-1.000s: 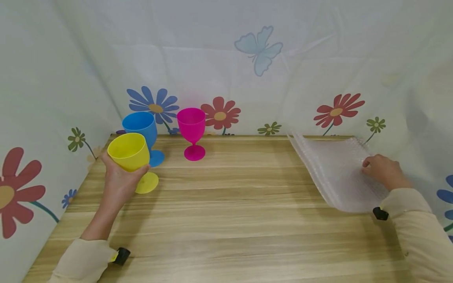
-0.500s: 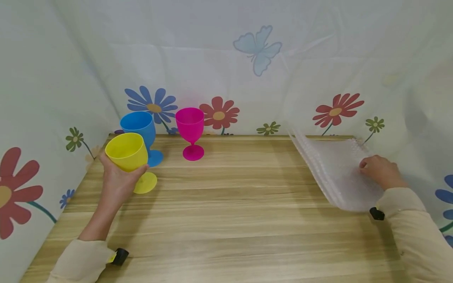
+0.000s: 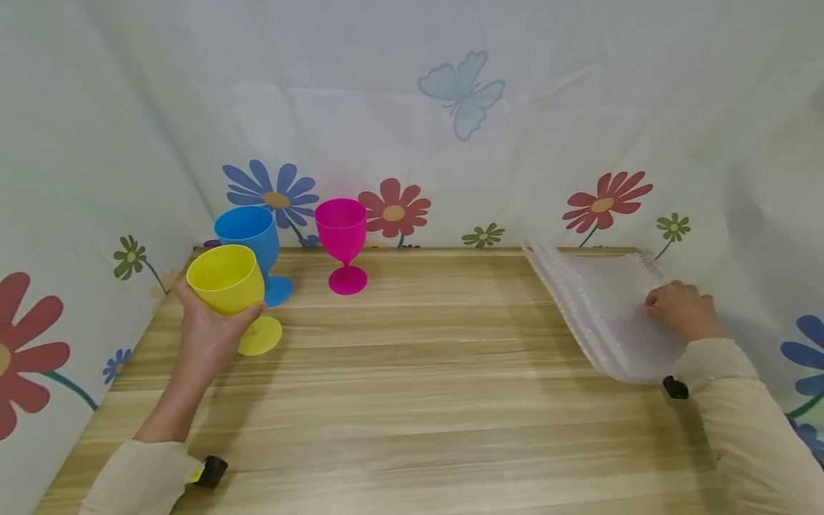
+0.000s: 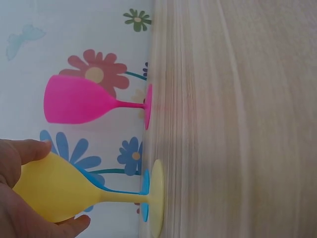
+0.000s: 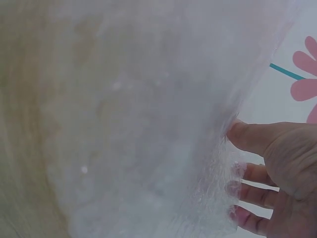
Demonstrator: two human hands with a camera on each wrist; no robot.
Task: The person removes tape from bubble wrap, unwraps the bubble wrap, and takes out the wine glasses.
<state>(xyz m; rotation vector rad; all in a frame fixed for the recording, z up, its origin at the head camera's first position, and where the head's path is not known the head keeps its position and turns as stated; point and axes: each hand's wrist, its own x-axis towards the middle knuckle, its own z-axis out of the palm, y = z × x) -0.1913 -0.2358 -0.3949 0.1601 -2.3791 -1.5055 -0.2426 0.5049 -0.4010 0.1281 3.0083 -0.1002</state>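
Observation:
At the left of the head view, my left hand [image 3: 209,332] grips the bowl of a yellow goblet [image 3: 227,280], thumb on one side and fingers on the other. The goblet stands nearly upright, its round foot close at the table surface in the left wrist view. Right behind it is a blue goblet [image 3: 247,230], partly hidden. A pink goblet [image 3: 342,232] stands to the right of these. On the far right, my right hand [image 3: 685,312] pinches the edge of clear bubble wrap [image 3: 608,315]. In the right wrist view, thumb [image 5: 247,136] and fingertips hold the bubble wrap from both faces.
A wood-grain table [image 3: 412,400] spreads between the hands. White curtain [image 3: 360,93] printed with flowers and a butterfly encloses the back and both sides. A black device [image 3: 211,472] sits on the left wrist, and another [image 3: 675,387] on the right.
The head view has shifted slightly, moving everything a little left in it. My right hand and the bubble wrap edge have drawn slightly left; the left hand keeps its grip on the yellow goblet.

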